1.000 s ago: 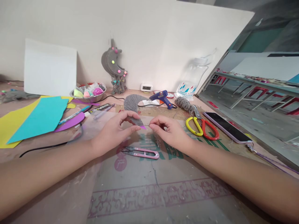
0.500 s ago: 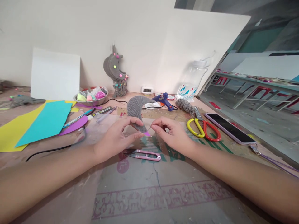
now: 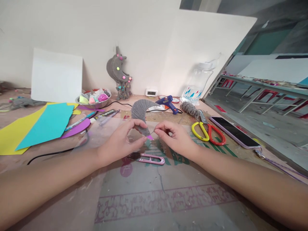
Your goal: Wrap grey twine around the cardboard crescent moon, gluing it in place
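Between thumb and fingers, my left hand [image 3: 126, 138] grips a crescent moon [image 3: 141, 112] wrapped in grey yarn, near its lower end. A bare purple tip pokes out below the wrapping. My right hand [image 3: 174, 136] pinches a thin strand of grey yarn [image 3: 152, 132] that runs to the crescent's lower end. Under the hands lie pink thread snips [image 3: 152, 159]. A ball of grey yarn [image 3: 190, 109] sits farther back on the right, beside scissors [image 3: 209, 132] with one yellow and one red handle.
A blue glue gun [image 3: 169, 103] lies behind the crescent. The phone [image 3: 234, 131] is at the right edge, with a clear bottle [image 3: 197, 81] farther back. Coloured sheets [image 3: 45, 126], pens and a bowl [image 3: 95, 104] of clay packs occupy the left. A finished grey moon [image 3: 117, 69] hangs behind.
Hardly anything differs. The right hand has shifted very slightly left, still pinching the strand, and the left hand keeps its hold on the crescent. The whole view has moved a little.
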Tool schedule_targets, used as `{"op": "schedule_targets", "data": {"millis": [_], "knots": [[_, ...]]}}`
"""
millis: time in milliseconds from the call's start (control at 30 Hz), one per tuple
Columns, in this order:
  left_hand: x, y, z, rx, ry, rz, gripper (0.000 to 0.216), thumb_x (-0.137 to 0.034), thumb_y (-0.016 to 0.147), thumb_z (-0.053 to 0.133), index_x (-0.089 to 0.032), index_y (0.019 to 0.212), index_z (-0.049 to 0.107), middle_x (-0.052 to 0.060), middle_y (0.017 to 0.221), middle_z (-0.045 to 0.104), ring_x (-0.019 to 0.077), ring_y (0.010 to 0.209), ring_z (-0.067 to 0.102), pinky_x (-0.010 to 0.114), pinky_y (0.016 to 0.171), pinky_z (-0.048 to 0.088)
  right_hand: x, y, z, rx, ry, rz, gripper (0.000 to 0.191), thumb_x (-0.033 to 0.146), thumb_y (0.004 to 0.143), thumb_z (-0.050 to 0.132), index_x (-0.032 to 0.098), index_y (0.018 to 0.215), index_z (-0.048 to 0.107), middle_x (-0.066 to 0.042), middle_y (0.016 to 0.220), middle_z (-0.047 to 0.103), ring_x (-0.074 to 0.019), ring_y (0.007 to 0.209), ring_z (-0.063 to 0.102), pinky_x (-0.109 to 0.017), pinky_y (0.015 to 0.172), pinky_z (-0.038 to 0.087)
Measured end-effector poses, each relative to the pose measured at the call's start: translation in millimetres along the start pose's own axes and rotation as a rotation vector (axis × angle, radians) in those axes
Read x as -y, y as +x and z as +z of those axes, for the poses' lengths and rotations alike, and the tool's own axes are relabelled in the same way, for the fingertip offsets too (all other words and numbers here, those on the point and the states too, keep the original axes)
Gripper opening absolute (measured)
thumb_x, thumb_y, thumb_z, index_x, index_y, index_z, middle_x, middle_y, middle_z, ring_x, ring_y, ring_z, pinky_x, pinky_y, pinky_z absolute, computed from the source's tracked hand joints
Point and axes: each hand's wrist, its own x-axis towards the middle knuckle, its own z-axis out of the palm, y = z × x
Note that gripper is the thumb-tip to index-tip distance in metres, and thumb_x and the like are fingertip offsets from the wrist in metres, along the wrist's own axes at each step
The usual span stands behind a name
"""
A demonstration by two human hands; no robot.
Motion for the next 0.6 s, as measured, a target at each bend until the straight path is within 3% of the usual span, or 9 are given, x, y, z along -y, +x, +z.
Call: {"op": "schedule_targets", "data": {"millis": [467,600], "knots": [[-9.8,1.8,-4.0,-0.009,-0.087,-0.081,0.02,-0.03,0.08,0.057,-0.019,0.097,0.055,0.003,0.096,0.063,0.0145,0.083,0.059,0.027,0.07,0.048,3.4,1.2,0.8,0.054,0.013,0.044,0.018,0.03,0.084,0.051,0.016,0.077,0.061,0.002,0.062,0.054,-0.009,0.055,0.044,-0.021,0.051,0.035],[-10.0,1.8,-5.1,0.039,-0.074,-0.11,0.027,-0.032,0.082,0.055,-0.02,0.106,0.054,0.005,0.105,0.062,0.0154,0.085,0.059,0.025,0.064,0.047,-0.9,3.2,1.5,0.086,0.063,0.115,0.023,0.033,0.085,0.051,0.017,0.079,0.065,-0.001,0.067,0.061,-0.0107,0.058,0.05,-0.023,0.054,0.039]]}}
